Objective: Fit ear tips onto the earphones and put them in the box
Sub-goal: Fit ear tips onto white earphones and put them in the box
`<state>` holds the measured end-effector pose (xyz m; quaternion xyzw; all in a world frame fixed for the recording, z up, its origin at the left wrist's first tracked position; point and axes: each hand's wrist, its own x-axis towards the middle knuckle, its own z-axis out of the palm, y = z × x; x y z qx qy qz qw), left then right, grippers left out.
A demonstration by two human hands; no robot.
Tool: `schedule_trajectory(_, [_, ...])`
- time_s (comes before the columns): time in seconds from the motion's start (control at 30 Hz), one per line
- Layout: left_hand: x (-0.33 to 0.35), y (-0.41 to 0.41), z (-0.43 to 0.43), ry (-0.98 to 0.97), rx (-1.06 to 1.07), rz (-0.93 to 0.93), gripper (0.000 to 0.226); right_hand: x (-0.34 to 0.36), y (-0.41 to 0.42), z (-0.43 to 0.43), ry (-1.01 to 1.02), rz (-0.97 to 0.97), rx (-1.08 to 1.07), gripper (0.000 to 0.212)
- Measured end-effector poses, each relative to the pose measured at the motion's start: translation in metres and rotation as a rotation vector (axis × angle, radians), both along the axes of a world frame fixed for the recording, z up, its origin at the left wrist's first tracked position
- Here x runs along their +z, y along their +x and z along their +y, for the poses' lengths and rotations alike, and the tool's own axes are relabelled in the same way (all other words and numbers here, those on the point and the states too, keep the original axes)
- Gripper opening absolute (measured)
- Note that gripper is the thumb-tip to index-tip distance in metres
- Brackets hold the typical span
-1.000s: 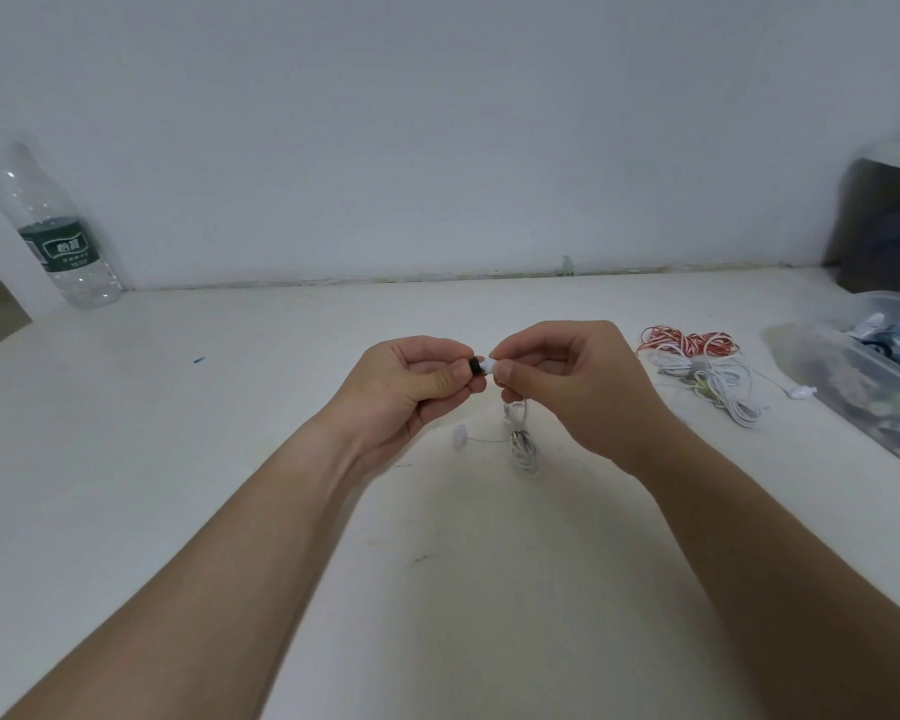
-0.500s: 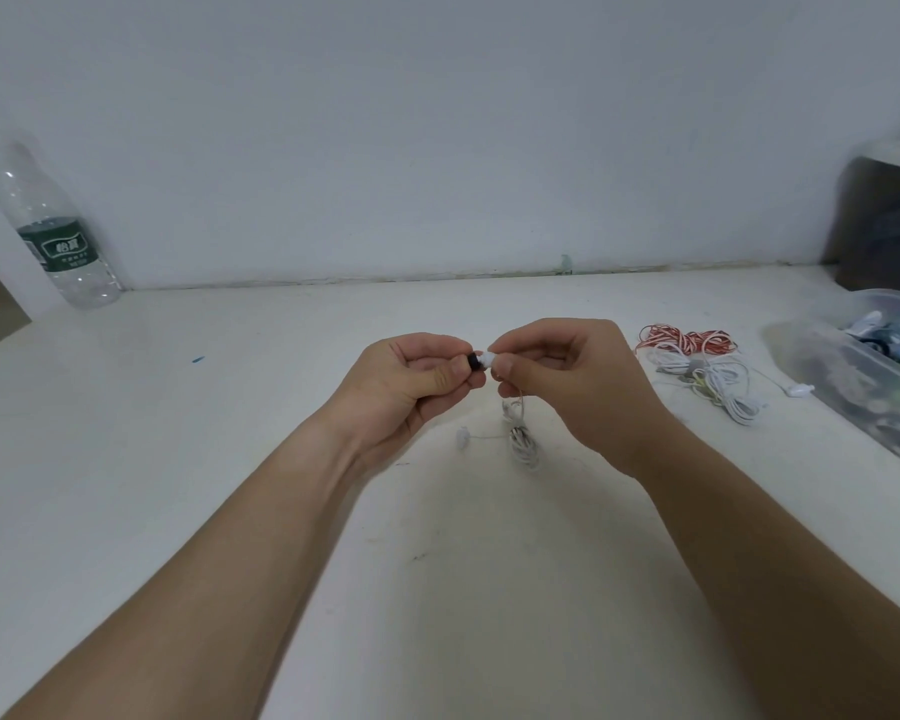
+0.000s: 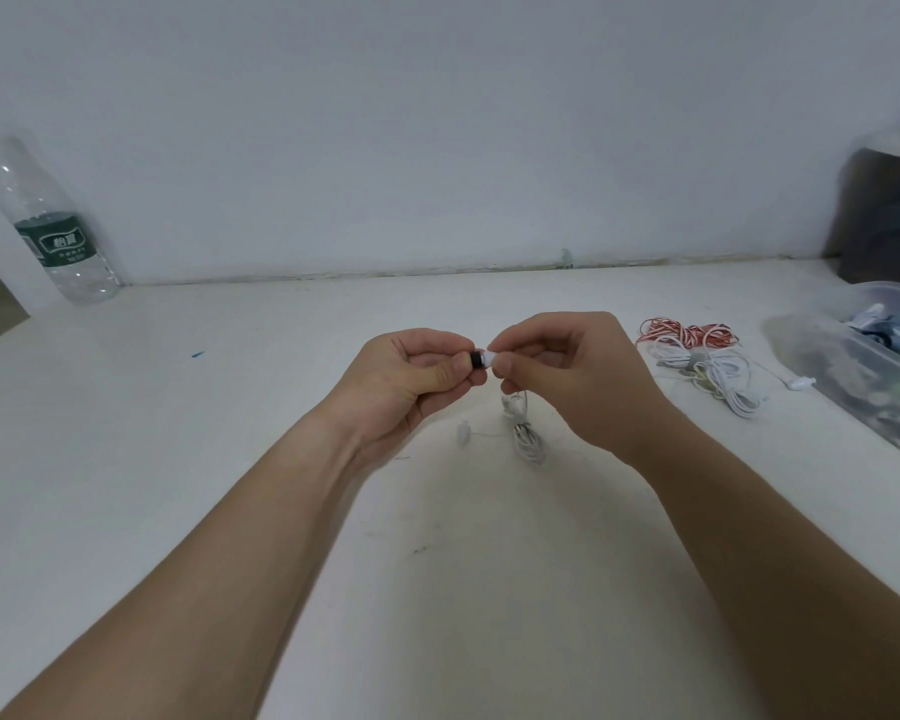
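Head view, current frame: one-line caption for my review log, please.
Left hand pinches a black ear tip against the white earphone held by the right hand, cable trailing to the table.

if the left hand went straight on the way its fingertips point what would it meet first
The white earbud pinched in the right hand; the black ear tip in the left hand seems to touch it.

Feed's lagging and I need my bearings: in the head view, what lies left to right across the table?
Left to right: water bottle → left hand → black ear tip → white earbud → right hand → tangle of spare cables → clear plastic box.
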<state>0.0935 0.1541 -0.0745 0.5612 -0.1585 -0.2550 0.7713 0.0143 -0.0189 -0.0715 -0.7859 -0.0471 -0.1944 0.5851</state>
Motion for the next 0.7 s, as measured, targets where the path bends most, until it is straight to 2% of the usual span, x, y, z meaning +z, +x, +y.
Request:
schedule_trajectory(0.1, [0.0001, -0.0003, -0.0004, -0.023, -0.002, 0.007, 0.014, 0.0005, -0.0005, -0.0008, 0.114, 0.012, 0.021, 0.007])
schedule_trajectory(0.33, [-0.0011, -0.0016, -0.0002, 0.016, -0.01, -0.008, 0.017, -0.0003, 0.0011, -0.0021, -0.081, -0.005, 0.002, 0.013])
schedule_trajectory(0.53, [-0.0003, -0.0003, -0.0002, -0.021, -0.009, -0.011, 0.01, -0.0018, -0.0002, 0.0013, 0.153, 0.001, 0.042, 0.006])
schedule_trajectory(0.7, [-0.0011, 0.0002, 0.0002, -0.002, -0.016, -0.03, 0.012, -0.0039, 0.0014, 0.0004, 0.11, 0.0, 0.043, 0.008])
